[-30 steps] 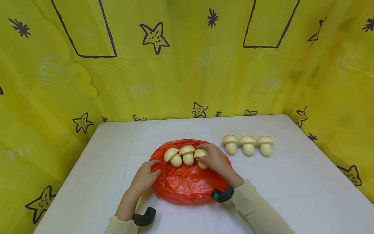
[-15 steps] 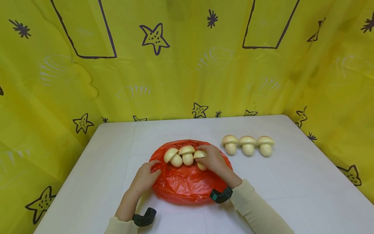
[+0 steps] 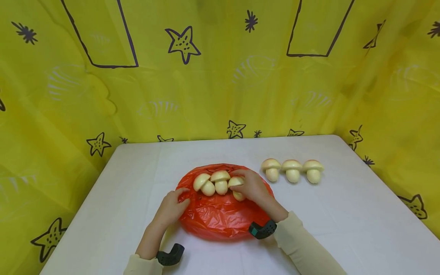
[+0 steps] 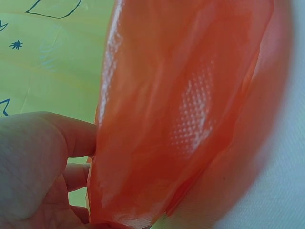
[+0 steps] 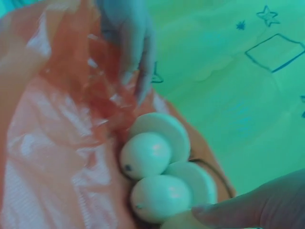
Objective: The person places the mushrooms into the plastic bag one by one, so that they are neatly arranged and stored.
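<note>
On the table lies a rounded container lined with a red plastic bag [image 3: 214,217]. Two pale toy mushrooms, a left one [image 3: 207,188] and a middle one [image 3: 220,184], rest side by side on the red plastic. My right hand [image 3: 253,187] grips a third mushroom [image 3: 236,181] at the right end of that row, its stem partly behind the fingers. At the left rim, my left hand [image 3: 172,208] holds the bag's edge between thumb and fingers. The left wrist view shows that thumb [image 4: 78,138] against the red plastic.
Three more toy mushrooms, the middle one [image 3: 292,170] among them, stand in a row on the white table [image 3: 343,214], right of the bag. A yellow curtain [image 3: 213,95] with drawn starfish hangs behind the table. Both wrists carry a black device.
</note>
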Action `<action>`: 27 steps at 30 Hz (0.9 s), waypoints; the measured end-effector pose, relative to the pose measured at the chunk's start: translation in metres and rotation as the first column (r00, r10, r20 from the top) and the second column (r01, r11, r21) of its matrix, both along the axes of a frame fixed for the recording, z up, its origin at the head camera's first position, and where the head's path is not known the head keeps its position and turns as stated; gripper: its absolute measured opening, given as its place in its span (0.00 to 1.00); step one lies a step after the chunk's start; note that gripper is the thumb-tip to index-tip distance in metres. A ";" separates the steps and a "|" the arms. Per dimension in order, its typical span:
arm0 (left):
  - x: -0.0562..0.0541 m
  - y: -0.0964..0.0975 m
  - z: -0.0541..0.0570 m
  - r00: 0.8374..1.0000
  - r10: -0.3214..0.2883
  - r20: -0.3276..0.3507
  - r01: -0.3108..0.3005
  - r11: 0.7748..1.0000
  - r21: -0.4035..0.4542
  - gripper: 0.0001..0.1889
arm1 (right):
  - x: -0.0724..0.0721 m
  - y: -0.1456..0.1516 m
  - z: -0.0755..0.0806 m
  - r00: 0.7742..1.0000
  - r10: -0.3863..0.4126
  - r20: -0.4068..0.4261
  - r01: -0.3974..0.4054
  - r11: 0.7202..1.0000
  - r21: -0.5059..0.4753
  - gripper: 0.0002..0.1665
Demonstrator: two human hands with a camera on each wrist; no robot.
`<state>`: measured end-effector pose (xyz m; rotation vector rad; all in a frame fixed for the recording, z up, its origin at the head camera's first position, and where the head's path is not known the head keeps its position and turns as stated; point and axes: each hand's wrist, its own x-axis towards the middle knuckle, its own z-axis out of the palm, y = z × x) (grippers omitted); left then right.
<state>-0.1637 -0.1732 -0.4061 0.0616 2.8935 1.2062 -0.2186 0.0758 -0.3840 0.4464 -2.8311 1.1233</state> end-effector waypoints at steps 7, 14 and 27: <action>-0.001 0.001 0.001 1.000 -0.003 0.000 0.003 1.000 -0.007 0.18 | 0.006 0.012 0.019 1.000 -0.008 0.007 0.008 0.999 -0.053 0.23; 0.000 0.002 0.000 1.000 0.010 0.025 -0.010 1.000 0.003 0.19 | 0.002 0.026 0.024 1.000 -0.014 0.023 0.017 0.994 -0.110 0.21; 0.001 0.001 0.002 0.999 0.013 0.034 -0.013 1.000 0.010 0.19 | -0.009 0.048 0.030 0.994 -0.088 0.067 0.095 0.991 -0.098 0.22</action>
